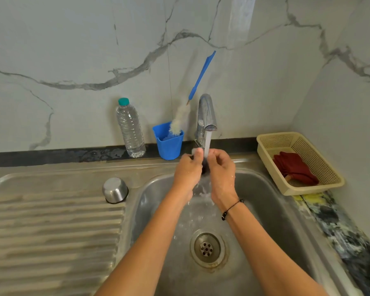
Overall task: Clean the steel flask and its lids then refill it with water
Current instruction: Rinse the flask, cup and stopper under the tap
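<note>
Marble-veined wall tiles back a steel sink unit (58, 231) whose ribbed drainboard fills the left side. On that drainboard a steel cup lid (115, 190) sits upside down near the basin's edge. Behind it, on the dark counter strip, stand a clear water bottle (130, 128) with a teal cap and, beside it, a blue holder (169, 142) with a bottle brush (181, 118) leaning out of it. At the centre the tap (206, 116) runs, and its stream falls between both hands above the basin. The left hand (187, 170) and right hand (221, 171) have fingers curled inward, pinching a small dark lid (205, 166) between them under the water; it is mostly hidden by the fingers. On the right, a beige basket (327, 167) holds a red cloth (295, 169)
</note>
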Tool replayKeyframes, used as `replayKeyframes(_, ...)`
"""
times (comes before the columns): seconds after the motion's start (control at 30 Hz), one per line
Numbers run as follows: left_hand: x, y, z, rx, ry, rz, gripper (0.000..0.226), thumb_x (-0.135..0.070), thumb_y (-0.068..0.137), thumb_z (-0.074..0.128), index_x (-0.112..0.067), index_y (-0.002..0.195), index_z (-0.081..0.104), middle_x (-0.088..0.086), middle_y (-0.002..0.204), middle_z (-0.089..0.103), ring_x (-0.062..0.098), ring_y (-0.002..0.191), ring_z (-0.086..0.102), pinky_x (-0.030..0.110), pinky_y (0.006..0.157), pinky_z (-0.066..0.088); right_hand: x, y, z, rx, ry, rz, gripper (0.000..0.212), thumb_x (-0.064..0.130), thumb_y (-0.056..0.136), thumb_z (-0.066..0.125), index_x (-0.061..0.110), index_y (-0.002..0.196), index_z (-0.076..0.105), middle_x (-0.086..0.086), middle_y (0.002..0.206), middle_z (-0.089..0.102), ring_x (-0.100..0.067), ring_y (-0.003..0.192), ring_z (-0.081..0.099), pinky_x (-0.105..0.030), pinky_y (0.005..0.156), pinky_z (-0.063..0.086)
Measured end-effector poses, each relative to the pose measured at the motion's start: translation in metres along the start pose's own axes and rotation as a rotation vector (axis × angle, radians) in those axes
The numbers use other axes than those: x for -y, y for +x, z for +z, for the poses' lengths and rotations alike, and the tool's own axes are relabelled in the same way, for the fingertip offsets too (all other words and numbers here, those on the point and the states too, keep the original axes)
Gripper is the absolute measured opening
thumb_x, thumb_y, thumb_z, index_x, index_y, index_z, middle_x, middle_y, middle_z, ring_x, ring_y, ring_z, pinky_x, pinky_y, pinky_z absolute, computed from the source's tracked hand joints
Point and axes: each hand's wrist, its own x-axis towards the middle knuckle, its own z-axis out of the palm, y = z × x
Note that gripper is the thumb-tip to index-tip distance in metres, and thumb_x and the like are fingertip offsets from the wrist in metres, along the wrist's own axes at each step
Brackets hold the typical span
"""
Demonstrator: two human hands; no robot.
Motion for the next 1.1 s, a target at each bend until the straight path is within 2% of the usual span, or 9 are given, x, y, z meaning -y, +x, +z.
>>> replayKeyframes(0.17,0.006,-0.004,-0.011,0.12,-0.091,0.004,0.031,-0.033,0.098,0.049,-0.013,0.119,0.06,0.01,0.104,0.066,0.017,0.082,0.06,0.029,0.068,0.05,0.008,-0.001,0.0,0.104,0.138,0.113,0.019,0.011,0.098,0.044,0.0,0.094,0.059,-0.016,0.08,0.057,-0.021,0.059,0.054,-0.029,0.044,0.048)
replayKeyframes(0.33,0.002,-0.009,-0.016,0.104,0.05,0.093,0.028,-0.029,0.099,0.048,-0.016,0.123,0.054,0.008,0.111,0.061,0.025,0.101,0.059,0.027,0.074,0.048,0.018,0.009,0.003,0.064,0.155,0.228,0.018,0.005,0.094,0.044,0.0,0.091,0.061,-0.014,0.083,0.059,-0.023,0.074,0.057,-0.029,0.054,0.052)
replayKeyframes(0.47,0.005,-0.013,-0.015,0.142,0.23,0.182,0.029,-0.029,0.098,0.05,-0.018,0.125,0.052,0.002,0.11,0.058,0.02,0.103,0.057,0.038,0.092,0.051,0.016,0.015,-0.001,0.02,0.137,0.325,0.018,0.01,0.095,0.047,0.004,0.092,0.064,-0.011,0.086,0.061,-0.02,0.077,0.059,-0.029,0.061,0.052)
replayKeyframes(0.53,0.007,-0.014,-0.014,0.157,0.183,0.167,0.032,-0.027,0.097,0.052,-0.019,0.128,0.051,0.0,0.113,0.057,0.019,0.109,0.056,0.04,0.096,0.049,0.012,0.012,-0.003,0.012,0.135,0.324,0.018,0.015,0.096,0.048,0.006,0.089,0.062,-0.012,0.09,0.062,-0.021,0.08,0.06,-0.029,0.06,0.053)
replayKeyframes(0.67,0.009,-0.013,-0.012,0.117,0.078,0.218,0.026,-0.02,0.096,0.055,-0.025,0.121,0.052,-0.002,0.11,0.055,0.013,0.105,0.055,0.02,0.085,0.046,0.002,0.006,-0.007,0.113,0.239,0.31,0.021,0.013,0.094,0.05,0.001,0.107,0.061,-0.02,0.109,0.064,-0.03,0.096,0.063,-0.031,0.068,0.054)
replayKeyframes(0.8,0.005,-0.014,-0.008,-0.009,0.075,0.245,0.025,-0.026,0.094,0.058,-0.019,0.118,0.053,-0.011,0.095,0.055,0.007,0.09,0.056,0.02,0.08,0.046,0.004,-0.002,-0.01,0.051,0.417,0.22,0.013,-0.001,0.09,0.051,0.002,0.097,0.062,-0.013,0.096,0.063,-0.023,0.087,0.059,-0.036,0.081,0.052)
replayKeyframes(0.87,0.003,-0.015,-0.008,-0.021,0.196,0.273,0.033,-0.026,0.094,0.057,-0.015,0.125,0.055,-0.004,0.104,0.055,0.01,0.095,0.052,0.024,0.084,0.044,0.004,-0.005,-0.01,0.017,0.452,0.223,0.013,-0.003,0.089,0.052,0.003,0.095,0.061,-0.009,0.09,0.061,-0.02,0.084,0.059,-0.037,0.083,0.051)
replayKeyframes(1.0,0.006,-0.015,-0.012,0.008,0.285,0.303,0.043,-0.021,0.096,0.054,-0.013,0.138,0.047,0.003,0.12,0.049,0.011,0.103,0.047,0.023,0.087,0.04,0.01,0.0,-0.009,0.029,0.434,0.303,0.009,-0.002,0.088,0.053,0.006,0.086,0.056,-0.011,0.084,0.058,-0.02,0.077,0.058,-0.032,0.07,0.054)
replayKeyframes(1.1,0.013,-0.016,-0.011,0.048,0.335,0.379,0.046,-0.012,0.093,0.058,-0.012,0.137,0.047,0.006,0.122,0.049,0.015,0.109,0.049,0.021,0.092,0.037,0.013,0.012,-0.007,0.042,0.441,0.42,0.005,0.0,0.088,0.054,0.004,0.085,0.052,-0.014,0.083,0.056,-0.026,0.079,0.057,-0.044,0.08,0.053)
